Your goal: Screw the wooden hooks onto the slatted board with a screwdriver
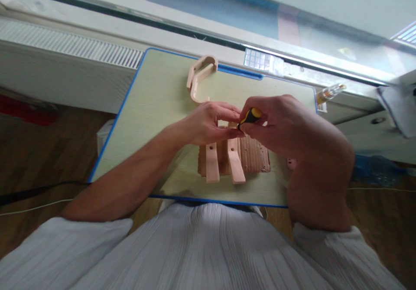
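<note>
My right hand (266, 118) is closed around the yellow-and-black handle of a screwdriver (251, 115), which slants down to the left. My left hand (216, 123) reaches in from the left, thumb and fingers curved towards the screwdriver's lower end. What its fingertips pinch is hidden. Below the hands, two bent light wooden pieces with holes, a left piece (212, 164) and a right piece (236, 166), lie across a brown corrugated cardboard sheet (256, 158). Their upper ends are covered by my hands.
Curved wooden parts (198, 77) lie at the back of the pale, blue-edged table (162, 86). Behind it run a white radiator (81, 49) and a windowsill with a clear gridded case (258, 59). A clear bottle-like object (329, 92) is by the right back corner.
</note>
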A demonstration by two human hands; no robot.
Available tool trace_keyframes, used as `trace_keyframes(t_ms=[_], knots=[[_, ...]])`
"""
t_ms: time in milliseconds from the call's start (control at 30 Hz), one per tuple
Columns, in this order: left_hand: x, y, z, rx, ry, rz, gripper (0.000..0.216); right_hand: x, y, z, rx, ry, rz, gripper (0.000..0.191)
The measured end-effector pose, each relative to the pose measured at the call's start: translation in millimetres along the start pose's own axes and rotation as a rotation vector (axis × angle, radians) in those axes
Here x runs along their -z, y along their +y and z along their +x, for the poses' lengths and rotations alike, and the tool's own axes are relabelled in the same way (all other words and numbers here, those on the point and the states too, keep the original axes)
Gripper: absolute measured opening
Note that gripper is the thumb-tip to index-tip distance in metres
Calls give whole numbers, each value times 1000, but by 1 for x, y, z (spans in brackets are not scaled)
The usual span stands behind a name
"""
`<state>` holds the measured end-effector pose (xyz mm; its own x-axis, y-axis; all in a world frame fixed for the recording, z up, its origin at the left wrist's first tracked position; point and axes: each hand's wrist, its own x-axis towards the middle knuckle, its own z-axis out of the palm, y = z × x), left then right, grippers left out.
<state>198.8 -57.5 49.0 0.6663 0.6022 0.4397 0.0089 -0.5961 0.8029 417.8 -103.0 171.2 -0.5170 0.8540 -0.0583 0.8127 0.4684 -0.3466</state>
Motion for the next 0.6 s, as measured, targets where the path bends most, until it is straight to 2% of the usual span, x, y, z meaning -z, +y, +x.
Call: trace_keyframes(t_ms=[433, 600], knots=[[-3, 0, -1, -10, 37, -28, 23, 1, -2, 3, -31, -30, 11, 9], [-5, -1, -1, -43, 76, -25, 25, -1, 1, 5, -41, 8, -22, 10]])
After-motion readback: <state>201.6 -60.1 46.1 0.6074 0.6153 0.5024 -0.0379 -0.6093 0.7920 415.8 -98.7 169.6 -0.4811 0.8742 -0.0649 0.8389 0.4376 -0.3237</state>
